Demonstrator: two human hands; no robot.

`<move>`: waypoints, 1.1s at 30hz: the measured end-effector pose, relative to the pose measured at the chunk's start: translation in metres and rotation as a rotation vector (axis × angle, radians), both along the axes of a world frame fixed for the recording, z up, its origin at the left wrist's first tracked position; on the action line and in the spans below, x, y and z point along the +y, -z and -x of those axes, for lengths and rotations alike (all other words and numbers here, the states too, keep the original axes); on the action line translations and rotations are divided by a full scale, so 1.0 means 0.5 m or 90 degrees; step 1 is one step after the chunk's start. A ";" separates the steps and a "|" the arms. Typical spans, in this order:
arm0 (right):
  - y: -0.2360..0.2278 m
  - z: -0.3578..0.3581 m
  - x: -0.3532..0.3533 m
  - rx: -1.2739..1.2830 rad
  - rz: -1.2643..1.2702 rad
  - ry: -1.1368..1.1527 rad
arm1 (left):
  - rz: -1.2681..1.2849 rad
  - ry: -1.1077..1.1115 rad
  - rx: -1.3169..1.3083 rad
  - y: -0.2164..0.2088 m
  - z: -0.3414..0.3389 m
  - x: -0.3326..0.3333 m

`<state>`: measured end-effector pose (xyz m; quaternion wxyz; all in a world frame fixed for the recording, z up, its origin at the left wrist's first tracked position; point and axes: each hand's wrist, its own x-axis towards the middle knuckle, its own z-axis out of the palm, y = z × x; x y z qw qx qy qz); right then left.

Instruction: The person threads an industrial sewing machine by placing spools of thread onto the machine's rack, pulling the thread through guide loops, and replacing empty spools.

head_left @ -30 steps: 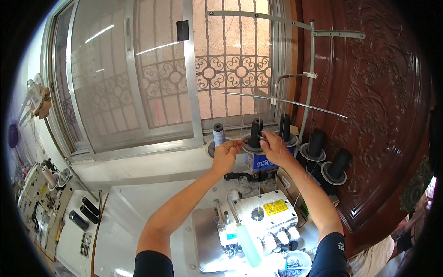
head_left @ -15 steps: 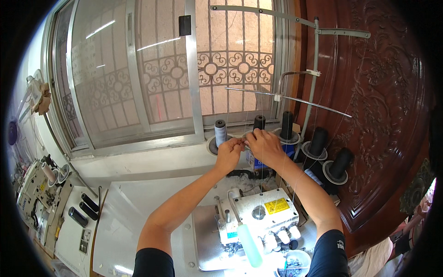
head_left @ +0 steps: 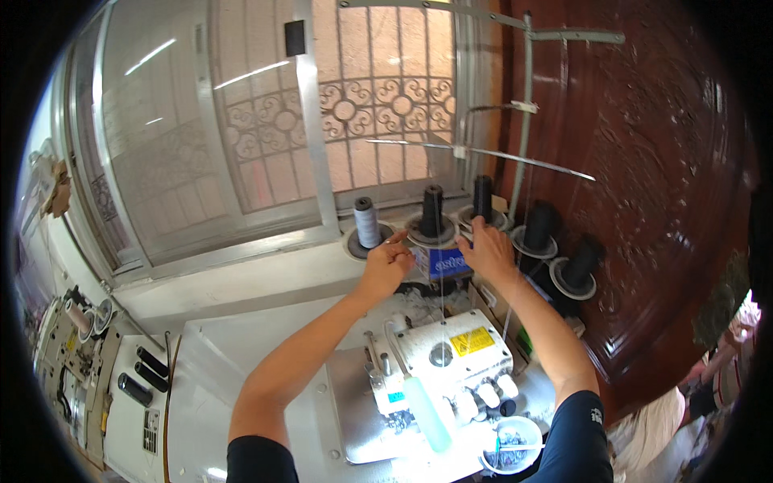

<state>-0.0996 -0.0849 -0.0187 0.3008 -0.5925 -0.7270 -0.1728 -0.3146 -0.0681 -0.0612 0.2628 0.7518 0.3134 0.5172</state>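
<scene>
a person's left hand (head_left: 386,264), forefinger out, other fingers curled, whether pinching thread i cannot tell, is near a pale blue cone (head_left: 366,224), while the right hand (head_left: 489,251), thumb and forefinger parted, is before two upright black cones (head_left: 432,211) behind a white sewing machine (head_left: 463,366)

So the sewing machine (head_left: 455,350) is set on the main table (head_left: 233,362), with five thread spools (head_left: 481,197) lined up behind it. The window (head_left: 270,137) is set behind, the door (head_left: 652,201) off to the right. A box (head_left: 445,263) is tucked below the second spool from the left, and a bowl (head_left: 527,431) is parked front-right of the machine. Three loose spools (head_left: 143,376) are laid left of the main table, near another machine (head_left: 64,370).
</scene>
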 end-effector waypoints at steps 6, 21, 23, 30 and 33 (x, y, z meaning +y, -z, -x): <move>0.086 -0.163 -0.091 -0.062 0.249 0.137 | 0.267 0.275 -0.075 -0.119 0.034 -0.173; 0.138 -0.231 -0.237 -0.064 0.124 0.196 | -0.235 -0.523 -0.022 -0.209 0.563 -0.585; 0.102 -0.234 -0.318 0.068 0.172 0.163 | -0.149 -0.753 0.295 -0.093 0.682 -0.622; 0.112 -0.189 -0.623 0.431 0.020 -0.170 | 0.219 -0.713 0.450 0.071 0.574 -0.749; 0.154 -0.003 -0.681 0.449 0.178 -0.372 | 0.144 -0.128 0.186 0.016 0.434 -0.796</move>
